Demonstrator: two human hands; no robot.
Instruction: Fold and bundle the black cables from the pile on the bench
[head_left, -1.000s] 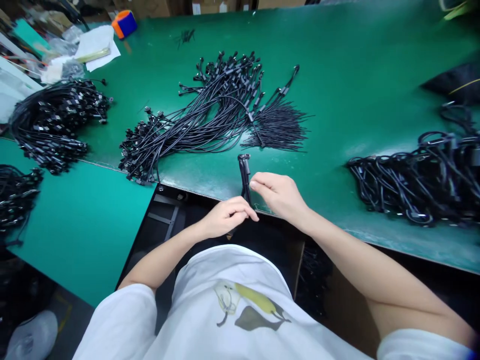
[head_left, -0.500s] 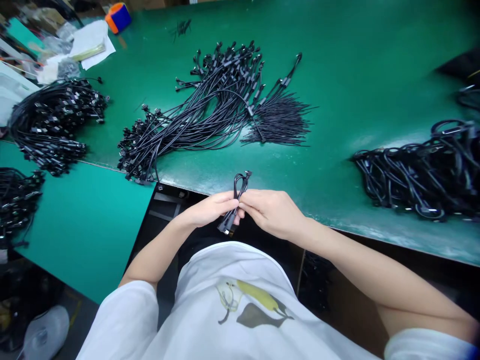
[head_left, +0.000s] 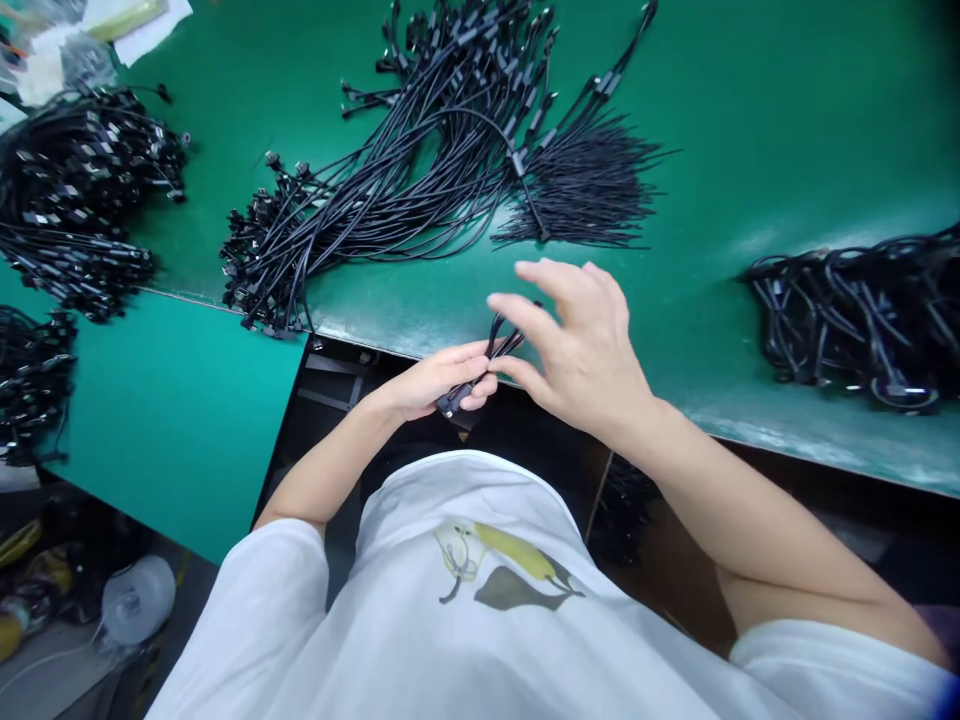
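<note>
My left hand [head_left: 442,380] is closed around a folded black cable [head_left: 454,400], just in front of the table's near edge. The cable's connector end pokes out below the fingers, and its loops rise above them. Beside it, my right hand [head_left: 581,345] is open, its fingers spread and its thumb close to the cable; whether the thumb touches it I cannot tell. Beyond the hands lies a fan of thin black ties [head_left: 592,185], next to a heap of long black cables [head_left: 390,200] with connectors at both ends.
On the right of the green table [head_left: 750,130] lies a pile of folded cables [head_left: 855,320]. More cable bundles [head_left: 82,190] lie on the left, with papers and plastic bags [head_left: 90,50] behind. A lower green surface [head_left: 180,420] adjoins at the left.
My right hand has opened and lifted away from its pinch at the cable, moving forward and right. My left hand keeps its hold. The camera view has tilted down.
</note>
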